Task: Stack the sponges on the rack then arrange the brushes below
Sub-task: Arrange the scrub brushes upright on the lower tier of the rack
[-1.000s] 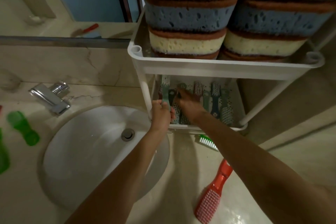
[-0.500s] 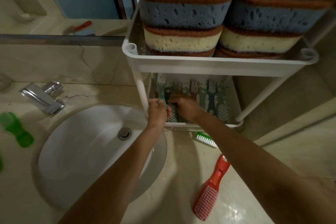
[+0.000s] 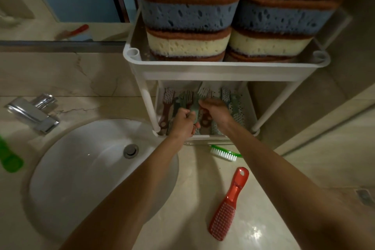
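Sponges point(image 3: 188, 16): stacked in two columns, side by side, on top tier of rack point(image 3: 223, 67). Step judged complete as far as visible.
Brushes point(image 3: 168, 97): laid in a row on lower shelf point(image 3: 211, 138), bristle heads toward the back, handles toward the front. Some overlapped; count not readable in the dim light.
Left outside rack: red brush point(image 3: 227, 207) lay on desk point(image 3: 182, 219), well apart from rack. Green brush point(image 3: 223, 153) with white bristles lay just in front of rack's foot. Green item point(image 3: 9, 158) at far left edge, beyond sink point(image 3: 81, 168), likely one more brush.
Stage: arranging of brushes under way, judged past midpoint, with at least two to bring in.
Left hand point(image 3: 182, 124): reached under top tier into lower shelf. Fingers point(image 3: 183, 114) curled round handle of teal brush point(image 3: 195, 109), which stood above the row.
Right hand point(image 3: 217, 111): just beside left hand, palm down over the row. Fingers point(image 3: 205, 103) bent toward teal brush; could not tell whether gripped, touched or merely hovered.
Forearms: both stretched forward over desk, left one crossing sink's near edge.
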